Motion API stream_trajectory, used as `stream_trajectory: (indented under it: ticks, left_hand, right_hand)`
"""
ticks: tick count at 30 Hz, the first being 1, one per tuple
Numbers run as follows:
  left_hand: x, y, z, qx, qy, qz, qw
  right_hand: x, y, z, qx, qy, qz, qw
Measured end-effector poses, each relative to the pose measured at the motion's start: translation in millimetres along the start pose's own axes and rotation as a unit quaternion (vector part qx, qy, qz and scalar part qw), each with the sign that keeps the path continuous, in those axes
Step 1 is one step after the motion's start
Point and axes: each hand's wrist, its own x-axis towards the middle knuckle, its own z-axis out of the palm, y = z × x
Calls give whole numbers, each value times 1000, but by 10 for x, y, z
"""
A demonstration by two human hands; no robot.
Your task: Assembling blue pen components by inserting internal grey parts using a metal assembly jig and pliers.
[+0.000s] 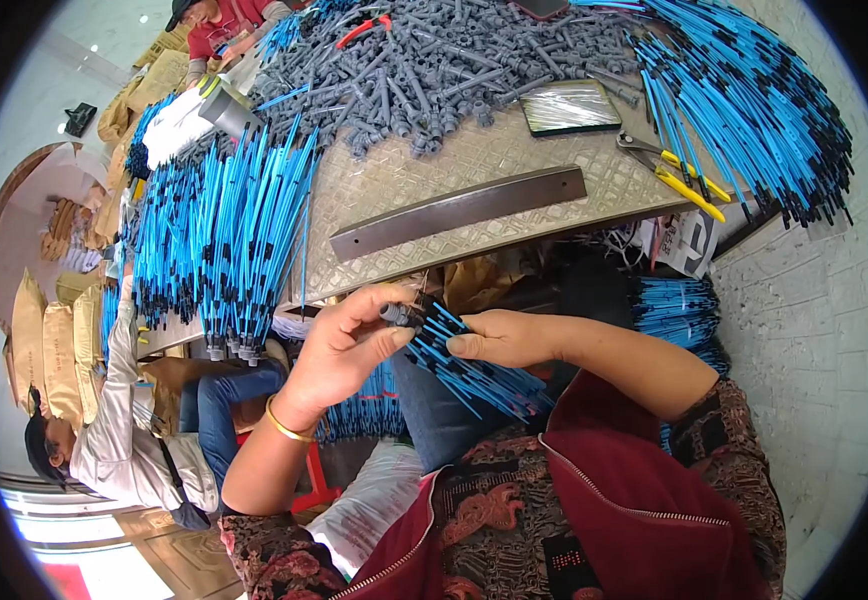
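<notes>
Below the table's front edge, my left hand [346, 345] pinches a small grey plastic fitting [395, 314] between thumb and fingers. It sits against the black ends of a bundle of thin blue tubes [489, 385]. My right hand [509, 338] is closed around the upper part of that bundle, its thumb lying across the tubes. The tubes slant down to the right above my lap. Whether the grey fitting is joined to one of the tubes, I cannot tell. The palm side of my right hand is hidden.
A heap of grey plastic fittings [424, 75] covers the table's back. Blue tubes lie piled at left [244, 230] and right [754, 110]. A dark metal bar [464, 212], a wrapped flat pack [570, 107] and yellow-handled pliers [689, 180] lie nearer. Two other people sit at left.
</notes>
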Motion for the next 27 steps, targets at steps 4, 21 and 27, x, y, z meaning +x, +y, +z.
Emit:
stream_trajectory:
  ticks: [4,21,27]
  left_hand:
    - [-3,-163,24,-16,59,17,998]
    - [-17,-82,-120,-83,14,8,996]
    - [29,-71,-85,-90,-9,5,996]
  right_hand:
    - [8,-111,62,-33,49,17,998]
    - [-73,-175,141,-146,133,-27,980]
    - [61,0,-58,-31,47,-64,996]
